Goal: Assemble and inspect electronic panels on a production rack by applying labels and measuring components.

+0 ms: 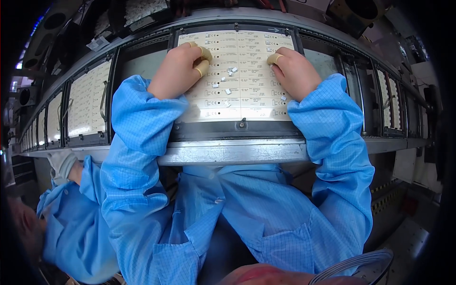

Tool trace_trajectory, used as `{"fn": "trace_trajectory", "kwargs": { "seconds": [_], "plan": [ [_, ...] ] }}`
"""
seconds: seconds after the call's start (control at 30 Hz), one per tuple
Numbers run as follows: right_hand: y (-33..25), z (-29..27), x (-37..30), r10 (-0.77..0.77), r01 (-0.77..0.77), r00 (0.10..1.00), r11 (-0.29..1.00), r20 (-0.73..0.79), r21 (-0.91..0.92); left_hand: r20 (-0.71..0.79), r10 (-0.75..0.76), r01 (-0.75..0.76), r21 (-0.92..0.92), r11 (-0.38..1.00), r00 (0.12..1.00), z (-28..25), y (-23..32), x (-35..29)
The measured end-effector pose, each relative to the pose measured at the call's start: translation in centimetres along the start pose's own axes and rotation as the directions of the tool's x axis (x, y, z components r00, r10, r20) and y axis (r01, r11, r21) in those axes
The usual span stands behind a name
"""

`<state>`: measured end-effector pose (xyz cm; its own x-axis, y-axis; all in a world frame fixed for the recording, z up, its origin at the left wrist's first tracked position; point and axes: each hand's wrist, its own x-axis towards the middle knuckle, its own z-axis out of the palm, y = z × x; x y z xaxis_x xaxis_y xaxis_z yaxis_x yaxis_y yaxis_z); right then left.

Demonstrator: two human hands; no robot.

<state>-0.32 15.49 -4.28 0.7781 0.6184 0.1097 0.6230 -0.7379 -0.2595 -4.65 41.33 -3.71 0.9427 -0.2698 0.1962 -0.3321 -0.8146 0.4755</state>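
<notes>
A white panel of repeated printed boards point(251, 101) lies in a dark frame point(223, 130) in front of me. My left hand point(179, 71) is over its left edge, yellow finger cots on, fingers curled together at the board surface. At the right edge, my right hand point(295, 72) has its fingertips pinched down on the panel, also with a finger cot. Whatever either hand pinches is too small or hidden to make out. Several small white block-like parts point(232, 71) are scattered loose across the panel's middle-left. Other small white pieces point(269, 49) sit along its right column.
A metal rail point(237, 152) runs along the near side of the line. More framed panels stand at left point(88, 102) and right point(390, 99). Beyond the line is a container of white parts point(142, 10). A co-worker in a blue smock point(78, 221) is at lower left.
</notes>
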Motion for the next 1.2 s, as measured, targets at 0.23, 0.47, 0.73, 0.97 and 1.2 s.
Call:
{"fn": "trace_trajectory", "kwargs": {
  "seconds": [0.23, 0.47, 0.73, 0.97, 1.2],
  "plan": [
    [-0.3, -1.5, 0.6, -0.114, 0.116, 0.988, 0.993, 0.107, -0.013, -0.004, 0.033, -0.033, -0.124, 0.992, 0.999, 0.1, -1.3, 0.0],
    [-4.1, -0.6, 3.0, -0.186, 0.171, 0.981, 0.96, 0.052, 0.221, -0.057, 0.122, -0.128, -0.111, 0.986, 0.991, 0.3, -1.9, -0.3],
    [-4.2, 1.0, 4.6, -0.263, 0.246, 0.949, 0.963, 0.173, 0.114, 0.073, 0.032, -0.025, -0.095, 0.995, 0.997, 0.2, -1.3, 0.0],
    [-4.7, 0.4, 4.2, -0.171, 0.147, 0.971, 0.978, 0.168, 0.15, 0.058, 0.092, -0.089, -0.053, 0.995, 0.994, 0.1, -1.6, -0.4],
    [-4.1, 1.4, 3.9, -0.235, 0.22, 0.965, 0.967, 0.117, 0.126, 0.06, 0.147, -0.145, -0.037, 0.989, 0.987, 0.5, -2.1, -0.2]
  ]
}}
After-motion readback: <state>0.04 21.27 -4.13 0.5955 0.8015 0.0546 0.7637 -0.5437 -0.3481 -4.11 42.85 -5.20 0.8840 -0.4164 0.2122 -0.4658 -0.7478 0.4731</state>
